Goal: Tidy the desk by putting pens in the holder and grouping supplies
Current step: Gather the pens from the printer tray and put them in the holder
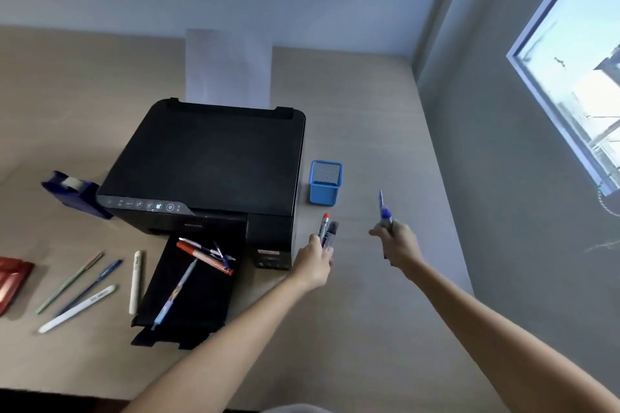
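A blue mesh pen holder (324, 182) stands on the desk right of the black printer (208, 164). My left hand (315, 258) is shut on a small bunch of pens (327, 228), one with a red cap, just below the holder. My right hand (397, 243) grips a blue pen (384, 209) pointing upward, to the holder's right. Several pens (204, 253) lie on the printer's output tray (191, 292). More pens (84, 285) lie loose on the desk to the left.
A dark blue tape dispenser (75, 193) sits left of the printer. A red packet (11, 278) lies at the far left edge. White paper (228, 67) stands in the printer's rear feed. A wall with a window (570, 54) runs along the desk's right side.
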{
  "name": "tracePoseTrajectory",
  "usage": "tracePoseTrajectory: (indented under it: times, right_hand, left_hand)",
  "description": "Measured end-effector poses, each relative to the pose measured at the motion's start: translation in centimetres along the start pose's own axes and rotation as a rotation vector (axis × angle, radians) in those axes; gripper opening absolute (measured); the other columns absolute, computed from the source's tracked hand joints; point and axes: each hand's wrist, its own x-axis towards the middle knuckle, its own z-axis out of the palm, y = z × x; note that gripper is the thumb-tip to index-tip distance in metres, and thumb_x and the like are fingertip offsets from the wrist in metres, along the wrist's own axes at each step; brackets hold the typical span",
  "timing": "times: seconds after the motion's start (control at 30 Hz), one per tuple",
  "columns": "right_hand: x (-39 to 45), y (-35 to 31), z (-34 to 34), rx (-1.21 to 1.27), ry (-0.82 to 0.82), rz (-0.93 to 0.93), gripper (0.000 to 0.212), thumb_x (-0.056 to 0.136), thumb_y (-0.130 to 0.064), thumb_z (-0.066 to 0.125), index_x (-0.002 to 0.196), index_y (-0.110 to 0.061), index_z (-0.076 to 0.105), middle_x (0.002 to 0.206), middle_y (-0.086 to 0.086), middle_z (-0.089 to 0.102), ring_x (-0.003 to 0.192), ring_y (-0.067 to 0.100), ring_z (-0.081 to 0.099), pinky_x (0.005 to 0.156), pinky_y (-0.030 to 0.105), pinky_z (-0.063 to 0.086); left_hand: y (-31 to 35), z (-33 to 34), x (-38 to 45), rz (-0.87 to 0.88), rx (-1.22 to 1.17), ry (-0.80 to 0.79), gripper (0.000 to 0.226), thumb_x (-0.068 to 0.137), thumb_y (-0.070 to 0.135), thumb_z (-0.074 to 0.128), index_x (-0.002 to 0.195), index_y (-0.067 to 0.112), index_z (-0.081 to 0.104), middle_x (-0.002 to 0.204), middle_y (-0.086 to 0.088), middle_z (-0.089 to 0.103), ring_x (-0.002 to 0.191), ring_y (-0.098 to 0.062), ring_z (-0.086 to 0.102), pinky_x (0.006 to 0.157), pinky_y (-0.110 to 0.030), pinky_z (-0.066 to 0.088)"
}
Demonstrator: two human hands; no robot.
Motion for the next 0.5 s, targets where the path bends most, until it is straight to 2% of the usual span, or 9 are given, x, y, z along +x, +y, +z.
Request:
tracePoseTrajectory:
  times: [0.07,0.17,0.23,0.3,0.4,0.5]
  right_hand:
    - [2.5,-3.0,-0.8,0.175,0.036,0.024,0.012,0.090,-0.014,0.053,0.087,-0.009,0.064,0.084,0.001,0.067,0.068,0.017,0.055,0.067,0.032,0.044]
    - [5.8,-6.8,-1.2,0.506,0.031,0.085,0.013,0.091,-0.011,0.058,0.078,-0.009,0.057,0.070,0.004,0.054,0.063,0.016,0.047,0.060,0.028,0.040]
    - [7.4,-8.9,-0.8,0.734,0.006,0.126,0.013,0.091,-0.008,0.060,0.078,-0.010,0.057,0.072,0.003,0.054,0.065,0.014,0.052,0.061,0.024,0.042]
    - [9.4,-10.3,0.0,0.863,-0.004,0.145,0.007,0.089,-0.004,0.062,0.083,-0.007,0.060,0.076,0.003,0.058,0.072,0.013,0.058,0.065,0.022,0.046]
    - [11.6,-10.7,2.1,0.869,-0.004,0.179,0.011,0.082,-0.001,0.068,0.077,-0.010,0.064,0.080,0.006,0.063,0.084,0.022,0.064,0.073,0.028,0.052]
    - [12.9,-10.1,3.9,0.620,0.056,0.233,0.007,0.072,-0.015,0.077,0.072,-0.019,0.071,0.083,0.007,0.071,0.088,0.026,0.069,0.080,0.036,0.058]
  left_hand:
    - [3.4,-1.2,2.2,-0.002,-0.220,0.061,0.018,0.099,0.024,0.034,0.102,0.008,0.042,0.114,-0.011,0.065,0.095,-0.024,0.056,0.080,-0.030,0.040]
    - [7.7,-3.0,5.8,-0.030,-0.569,0.219,0.017,0.100,0.022,0.035,0.106,0.008,0.043,0.115,-0.010,0.064,0.094,-0.019,0.057,0.077,-0.028,0.040]
    - [9.3,-3.8,8.1,-0.057,-0.636,0.336,0.015,0.100,0.024,0.038,0.102,0.009,0.040,0.101,-0.011,0.059,0.084,-0.021,0.052,0.068,-0.027,0.038]
    - [10.4,-4.3,10.4,-0.083,-0.661,0.430,0.019,0.099,0.024,0.038,0.104,0.006,0.041,0.101,-0.015,0.057,0.086,-0.027,0.054,0.070,-0.028,0.037]
    - [10.6,-4.3,13.2,-0.043,-0.675,0.510,0.032,0.099,0.018,0.039,0.127,0.003,0.039,0.118,-0.016,0.058,0.106,-0.030,0.058,0.081,-0.027,0.037]
    - [10.1,-3.7,15.3,-0.021,-0.595,0.511,0.034,0.099,0.017,0.038,0.129,0.002,0.036,0.116,-0.017,0.058,0.104,-0.030,0.058,0.084,-0.032,0.041]
